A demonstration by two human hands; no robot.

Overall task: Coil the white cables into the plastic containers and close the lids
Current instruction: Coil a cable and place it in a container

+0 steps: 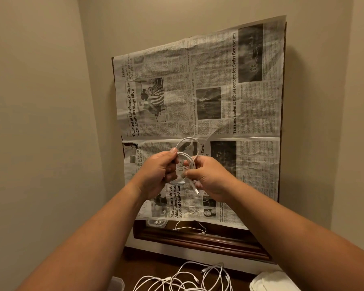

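The left hand (159, 172) grips the clear round plastic container (179, 180) at its 9 o'clock edge. The thin white cable (186, 157) lies partly coiled in it, with one loop rising at 12 o'clock. The right hand (211, 178) pinches the cable at 3 o'clock. The coiling step looks unfinished; the next move probably calls for tucking in that loop and the dangling plug end (197, 192).

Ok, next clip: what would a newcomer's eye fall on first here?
Most striking are the left hand and right hand raised mid-frame, gripping a coiled white cable between them. Behind them, a crumpled newspaper covers a framed panel on the wall. Along the bottom edge, a tangle of loose white cables lies on the dark table.
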